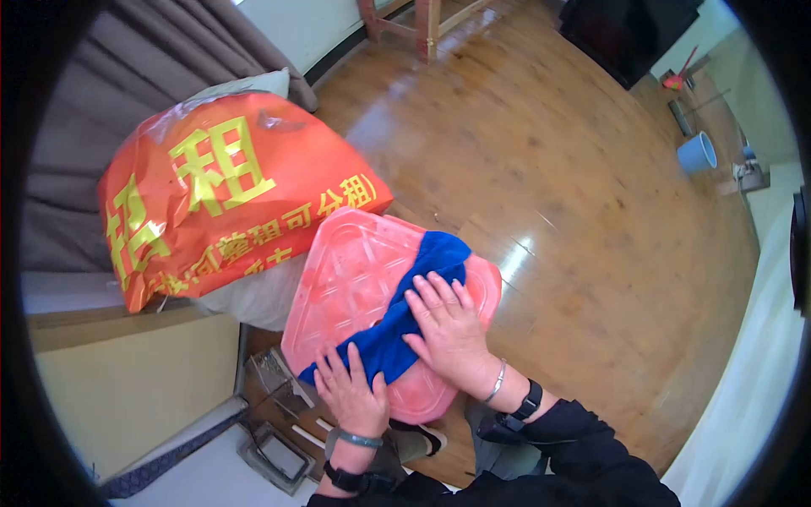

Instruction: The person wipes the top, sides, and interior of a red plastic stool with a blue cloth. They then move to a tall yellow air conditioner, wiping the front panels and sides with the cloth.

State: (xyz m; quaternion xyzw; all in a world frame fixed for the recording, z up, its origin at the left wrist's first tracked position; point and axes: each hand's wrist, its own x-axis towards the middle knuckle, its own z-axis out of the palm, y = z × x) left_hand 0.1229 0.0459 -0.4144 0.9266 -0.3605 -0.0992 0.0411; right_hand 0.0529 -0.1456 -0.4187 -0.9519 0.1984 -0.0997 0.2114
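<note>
A pink plastic lid or stool top (351, 262) with a raised lattice pattern is in front of me. Across it, from lower left to upper right, lies a blue cloth (393, 334). My left hand (351, 393) rests flat with spread fingers on the cloth's lower-left end. Further right, my right hand (448, 329) presses on the cloth near its upper-right part, fingers stretched out. Neither hand grips anything.
A red sheet with yellow characters (245, 186) covers a bulky pile at the left, beside a grey curtain (68, 127). A blue bucket (697, 154) stands on the wooden floor (541, 169) at the far right. A wooden frame (427, 29) is at the top.
</note>
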